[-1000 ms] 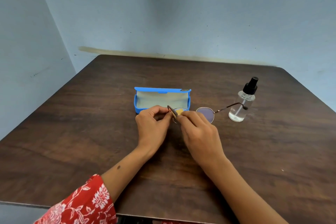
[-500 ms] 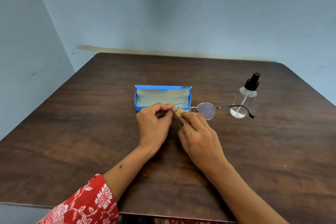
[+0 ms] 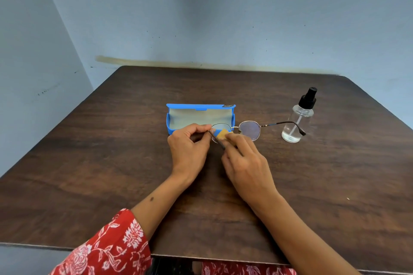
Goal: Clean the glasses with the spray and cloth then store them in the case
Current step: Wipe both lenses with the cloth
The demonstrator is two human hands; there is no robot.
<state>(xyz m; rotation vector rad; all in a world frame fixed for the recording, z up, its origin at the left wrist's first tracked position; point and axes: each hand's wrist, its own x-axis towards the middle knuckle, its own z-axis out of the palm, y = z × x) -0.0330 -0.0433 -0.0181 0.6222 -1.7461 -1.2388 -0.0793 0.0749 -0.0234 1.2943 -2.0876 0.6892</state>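
Tan cloth (image 3: 222, 134) is pinched in the right hand (image 3: 244, 163) against the left lens, while the left hand (image 3: 190, 147) pinches the frame's left end. The glasses (image 3: 249, 130) run long-ways off to the right, far temple toward the spray bottle (image 3: 299, 118). I'd guess the open blue case (image 3: 201, 118) right behind the left hand makes storing easy.

Left sleeve (image 3: 111, 250): red cloth printed with white flowers and leafy stems, loose, its hem ending partway along the forearm.
Left forearm (image 3: 156, 196): bare beyond the hem, with one small dark mark on its upper side.
Right forearm (image 3: 290, 221): bare, no sleeve in view.
Left hand (image 3: 190, 152): bare, no ring or watch.
Right hand (image 3: 245, 167): bare, no ring or watch.
Lap garment (image 3: 245, 269): the same red and white print, at the bottom edge.
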